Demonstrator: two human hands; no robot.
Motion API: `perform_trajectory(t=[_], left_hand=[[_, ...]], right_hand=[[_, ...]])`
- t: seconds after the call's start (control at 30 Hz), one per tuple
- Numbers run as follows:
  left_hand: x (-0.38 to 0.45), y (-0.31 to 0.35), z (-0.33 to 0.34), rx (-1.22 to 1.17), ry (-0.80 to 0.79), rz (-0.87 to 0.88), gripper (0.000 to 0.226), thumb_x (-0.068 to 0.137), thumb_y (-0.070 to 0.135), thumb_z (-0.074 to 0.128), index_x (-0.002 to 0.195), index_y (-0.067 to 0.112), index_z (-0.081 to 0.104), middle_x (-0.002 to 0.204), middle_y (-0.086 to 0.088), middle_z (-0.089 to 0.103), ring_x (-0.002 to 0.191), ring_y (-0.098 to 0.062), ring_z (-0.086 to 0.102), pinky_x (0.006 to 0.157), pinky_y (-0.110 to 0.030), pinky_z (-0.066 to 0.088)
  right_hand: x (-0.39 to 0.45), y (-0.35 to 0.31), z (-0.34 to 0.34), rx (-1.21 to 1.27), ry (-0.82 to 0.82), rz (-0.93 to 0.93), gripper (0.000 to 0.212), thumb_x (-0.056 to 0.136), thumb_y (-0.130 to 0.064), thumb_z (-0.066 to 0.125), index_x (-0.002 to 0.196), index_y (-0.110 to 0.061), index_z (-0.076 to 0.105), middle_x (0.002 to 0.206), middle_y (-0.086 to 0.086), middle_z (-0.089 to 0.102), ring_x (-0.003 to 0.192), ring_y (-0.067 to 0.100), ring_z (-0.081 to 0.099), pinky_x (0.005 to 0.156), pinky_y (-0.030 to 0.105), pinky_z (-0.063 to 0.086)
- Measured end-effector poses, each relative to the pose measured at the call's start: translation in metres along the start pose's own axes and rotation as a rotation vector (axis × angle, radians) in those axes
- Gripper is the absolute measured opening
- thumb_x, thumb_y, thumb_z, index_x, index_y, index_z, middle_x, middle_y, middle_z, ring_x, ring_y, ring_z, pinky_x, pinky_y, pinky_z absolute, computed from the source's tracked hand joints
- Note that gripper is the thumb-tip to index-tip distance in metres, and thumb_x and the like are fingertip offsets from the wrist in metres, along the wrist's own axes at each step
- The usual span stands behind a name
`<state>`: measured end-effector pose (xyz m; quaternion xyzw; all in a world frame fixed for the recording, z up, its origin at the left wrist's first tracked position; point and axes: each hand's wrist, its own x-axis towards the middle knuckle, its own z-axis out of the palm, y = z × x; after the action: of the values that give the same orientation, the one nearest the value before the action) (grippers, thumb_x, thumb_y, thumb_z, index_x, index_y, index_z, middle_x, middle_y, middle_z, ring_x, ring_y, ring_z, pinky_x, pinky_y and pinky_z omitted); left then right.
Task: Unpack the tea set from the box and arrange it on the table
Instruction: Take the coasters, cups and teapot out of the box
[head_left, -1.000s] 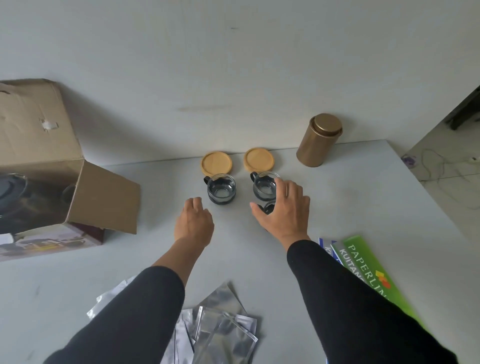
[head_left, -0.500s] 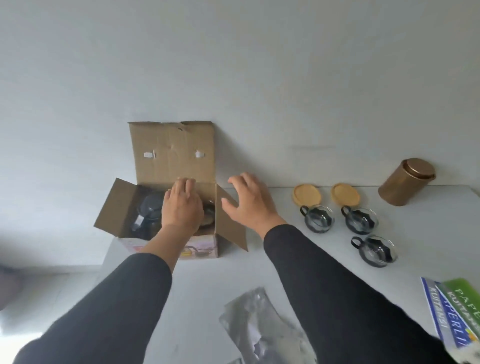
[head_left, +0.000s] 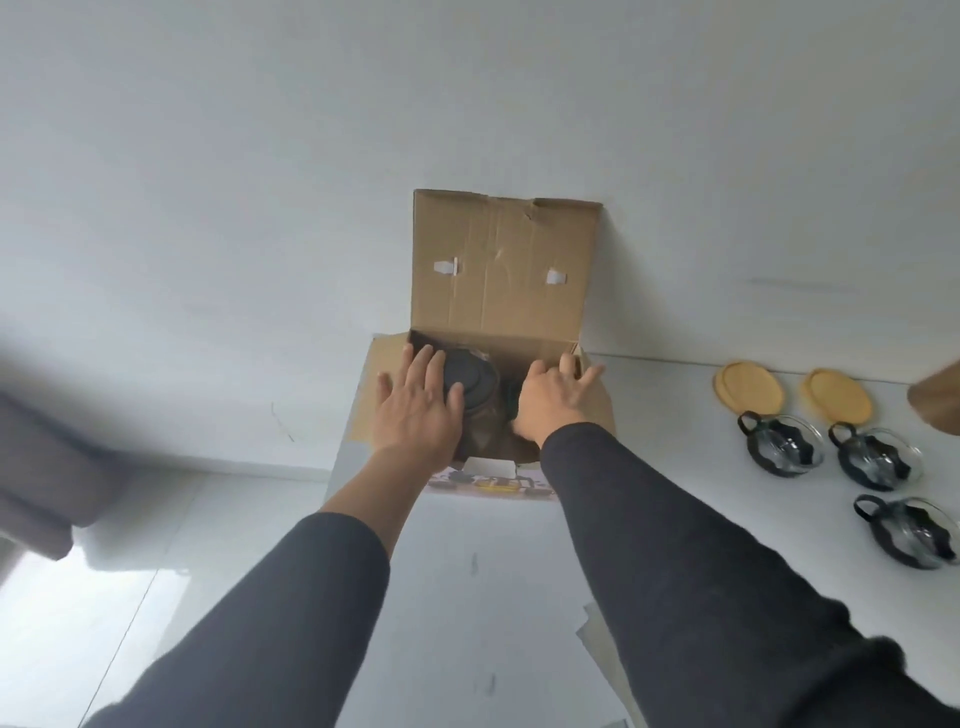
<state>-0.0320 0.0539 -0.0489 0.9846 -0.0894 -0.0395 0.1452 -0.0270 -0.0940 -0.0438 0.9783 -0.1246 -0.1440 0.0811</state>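
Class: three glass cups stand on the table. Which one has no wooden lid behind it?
The nearest cup, alone in front; the other two each sit before a wooden lid.

One head-worn view looks forward and down along both arms, close above the bench (head_left: 675, 519), box (head_left: 498, 270) at 12 o'clock against the wall.

The box (head_left: 498, 270) is plain brown corrugated cardboard, matt and creased, with a printed glossy paper face on its near side. Inside it sits a dark, smooth teapot lid (head_left: 467, 382) over clear glass. The table (head_left: 675, 426) is white, smooth and matt. The three cups (head_left: 784, 452) on the right are clear shiny glass in black holders; the two round coasters (head_left: 748, 387) look like pale matt wood. Both sleeves (head_left: 675, 545) are dark knitted cloth.
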Motion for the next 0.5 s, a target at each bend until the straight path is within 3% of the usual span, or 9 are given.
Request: perform_trajectory(t=[0.17,0.33,0.5], left_hand=[[0.0,-0.001,0.001,0.039,-0.015,0.003,0.055,0.101,0.039,0.014,0.152,0.016,0.01,0.16,0.003,0.006,0.148,-0.015,-0.006,0.119,-0.041,0.006],[-0.001,-0.001,0.0,0.05,-0.016,0.005,0.056,0.101,0.039,0.013,0.152,0.017,0.009,0.16,0.003,0.005,0.148,-0.016,-0.006,0.12,-0.041,0.006],[0.0,-0.001,0.001,0.035,-0.015,0.0,0.055,0.101,0.039,0.015,0.151,0.017,0.013,0.16,0.002,0.009,0.148,-0.015,-0.003,0.119,-0.041,0.007]], right_hand=[[0.012,-0.009,0.013,-0.038,0.071,0.076,0.055,0.085,-0.034,0.059,0.131,-0.01,0.041,0.124,0.011,0.058,0.131,0.03,0.033,0.108,0.062,0.013],[0.009,-0.006,0.014,-0.072,0.15,0.054,0.056,0.083,-0.032,0.062,0.131,-0.008,0.045,0.128,0.013,0.052,0.128,0.031,0.036,0.109,0.06,0.017],[0.001,0.007,0.0,0.079,0.24,-0.043,0.074,0.073,-0.052,0.07,0.127,-0.008,0.046,0.128,0.015,0.042,0.12,0.033,0.041,0.105,0.048,0.032]])
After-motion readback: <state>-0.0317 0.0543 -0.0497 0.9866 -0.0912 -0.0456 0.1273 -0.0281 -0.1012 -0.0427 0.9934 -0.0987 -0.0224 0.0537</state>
